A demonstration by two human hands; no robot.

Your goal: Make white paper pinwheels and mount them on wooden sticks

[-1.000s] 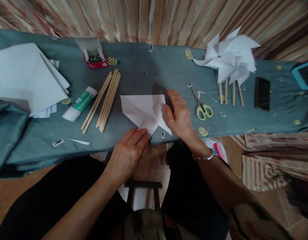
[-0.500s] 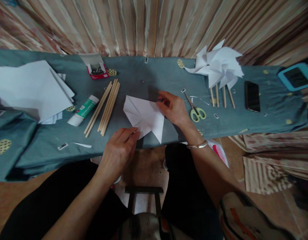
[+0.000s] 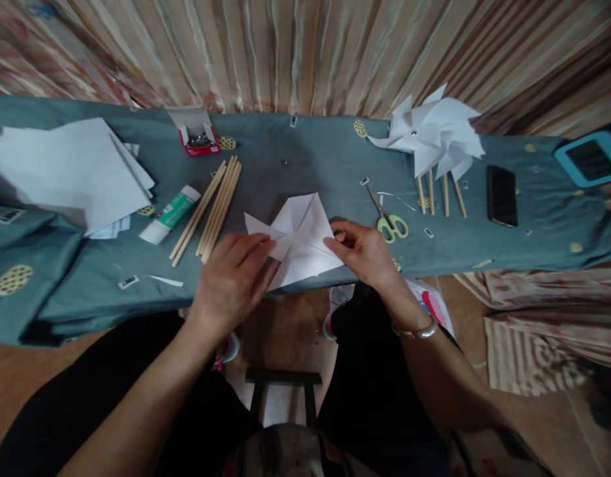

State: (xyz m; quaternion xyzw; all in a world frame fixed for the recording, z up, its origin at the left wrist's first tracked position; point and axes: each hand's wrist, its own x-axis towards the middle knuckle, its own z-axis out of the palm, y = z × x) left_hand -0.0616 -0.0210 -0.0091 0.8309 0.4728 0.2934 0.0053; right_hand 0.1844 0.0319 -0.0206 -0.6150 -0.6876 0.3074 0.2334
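Note:
Between my hands, at the table's front edge, is a white paper pinwheel blank [image 3: 315,245], cut and partly folded. My left hand [image 3: 233,275] pinches one flap of it near the middle. My right hand [image 3: 362,252] grips its right edge between thumb and fingers. Left of the paper lie several wooden sticks [image 3: 220,209] and a green and white glue stick [image 3: 170,215]. To the right lie green-handled scissors [image 3: 389,222], and farther back a small metal pin [image 3: 284,162] rests on the cloth.
White paper sheets [image 3: 77,172] are stacked at the left. A red box [image 3: 200,142] of metal pins stands at the back. Several pinwheels [image 3: 434,132] on sticks lie at the back right, near a black phone [image 3: 502,195] and a blue-framed device [image 3: 589,159]. Teal cloth [image 3: 325,156] covers the table.
The paper has been turned, and a different corner now points left. My left hand has shifted onto a raised flap; my right hand has moved nearer and lower along the right edge.

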